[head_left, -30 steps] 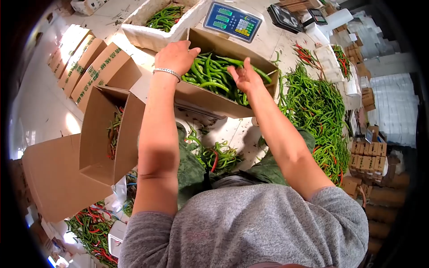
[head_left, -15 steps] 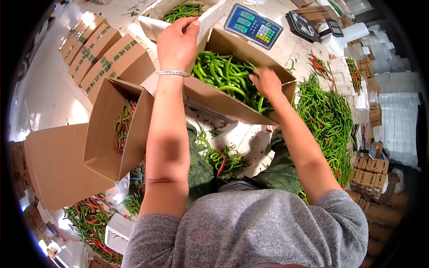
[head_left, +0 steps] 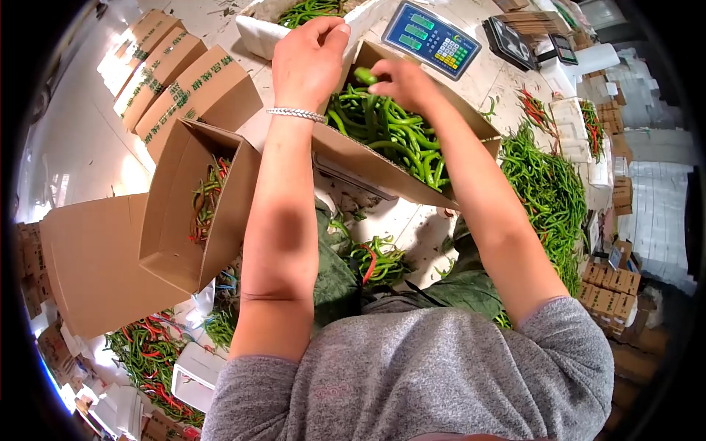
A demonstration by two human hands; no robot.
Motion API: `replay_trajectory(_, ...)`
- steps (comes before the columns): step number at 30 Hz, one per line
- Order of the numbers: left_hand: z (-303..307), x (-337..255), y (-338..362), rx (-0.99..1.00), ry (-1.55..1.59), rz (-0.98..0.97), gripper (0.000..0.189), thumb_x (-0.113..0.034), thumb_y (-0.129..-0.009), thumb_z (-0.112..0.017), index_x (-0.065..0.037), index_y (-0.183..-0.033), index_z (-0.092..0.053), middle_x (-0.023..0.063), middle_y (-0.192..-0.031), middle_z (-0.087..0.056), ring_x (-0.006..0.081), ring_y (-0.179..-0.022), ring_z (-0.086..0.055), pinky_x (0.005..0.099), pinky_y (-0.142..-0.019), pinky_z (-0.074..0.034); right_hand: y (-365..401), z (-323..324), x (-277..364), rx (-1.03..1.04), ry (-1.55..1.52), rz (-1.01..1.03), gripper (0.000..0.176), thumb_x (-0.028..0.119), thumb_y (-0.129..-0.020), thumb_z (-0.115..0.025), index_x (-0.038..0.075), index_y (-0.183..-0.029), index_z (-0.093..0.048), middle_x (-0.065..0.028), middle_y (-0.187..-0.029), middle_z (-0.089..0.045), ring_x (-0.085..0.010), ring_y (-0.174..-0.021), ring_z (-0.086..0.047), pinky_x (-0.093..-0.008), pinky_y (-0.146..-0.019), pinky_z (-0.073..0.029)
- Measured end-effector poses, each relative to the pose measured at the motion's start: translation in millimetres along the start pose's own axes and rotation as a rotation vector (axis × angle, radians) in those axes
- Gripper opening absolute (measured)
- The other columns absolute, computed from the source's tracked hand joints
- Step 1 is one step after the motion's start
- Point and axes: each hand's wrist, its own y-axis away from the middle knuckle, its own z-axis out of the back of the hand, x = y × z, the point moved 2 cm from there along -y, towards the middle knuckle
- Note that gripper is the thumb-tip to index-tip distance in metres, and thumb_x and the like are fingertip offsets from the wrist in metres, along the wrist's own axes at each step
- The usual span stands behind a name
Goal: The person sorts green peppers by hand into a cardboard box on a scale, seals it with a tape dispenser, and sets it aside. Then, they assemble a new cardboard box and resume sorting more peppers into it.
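Green chili peppers [head_left: 390, 132] fill an open cardboard box [head_left: 382, 165] in front of me. Over its far left part, my right hand [head_left: 406, 84] is closed on a green chili pepper [head_left: 365, 76], whose blunt end sticks out to the left of the fingers. My left hand [head_left: 310, 62], with a braided bracelet at the wrist, is raised at the box's left end, close to a white foam box [head_left: 261, 37]. Its thumb and fingers are pressed together; what they hold, if anything, is hidden.
A digital scale display [head_left: 429, 37] stands behind the box. To the left, a smaller cardboard box [head_left: 173, 213] holds some reddish chilies, near printed cartons [head_left: 195, 92]. A large chili heap [head_left: 544, 198] lies to the right; more chilies [head_left: 379, 261] lie between my legs.
My right hand has moved from the right end of the box to its far left part and now holds a green chili pepper up. My left hand stays closed near the foam box.
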Motion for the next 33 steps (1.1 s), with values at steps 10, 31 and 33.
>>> replay_trajectory(10, -20, -10, 12, 0.026, 0.055, -0.075, 0.028, -0.03, -0.083, -0.059, -0.008, -0.099, -0.067, 0.0119, -0.082, -0.067, 0.0265, -0.076, -0.062, 0.0332, -0.072, -0.047, 139, 54, -50, -0.938, -1.004, -0.479, 0.021, 0.018, -0.084, -0.068, 0.004, -0.074, -0.056, -0.0034, -0.071, -0.057, -0.0107, -0.053, -0.05, -0.0218, -0.051, -0.046)
replay_trajectory(31, -42, -18, 16, 0.116, 0.089, -0.064, 0.026, -0.027, -0.084, -0.059, -0.007, -0.098, -0.067, 0.0094, -0.074, -0.066, 0.0211, -0.065, -0.062, 0.0314, -0.064, -0.047, 155, -38, -75, -0.038, 0.265, -0.192, 0.059, 0.014, -0.077, -0.061, 0.013, -0.133, -0.041, -0.0205, -0.096, -0.058, -0.0372, -0.09, -0.057, -0.0418, -0.082, -0.047)
replay_trajectory(33, -40, -16, 15, 0.096, 0.086, -0.104, 0.026, -0.027, -0.084, -0.059, -0.007, -0.098, -0.067, 0.0095, -0.074, -0.066, 0.0208, -0.065, -0.062, 0.0313, -0.064, -0.047, 157, -24, -73, 0.01, 0.135, -0.299, 0.063, 0.013, -0.077, -0.06, 0.011, -0.136, -0.038, -0.0221, -0.1, -0.059, -0.0375, -0.091, -0.058, -0.0416, -0.082, -0.047)
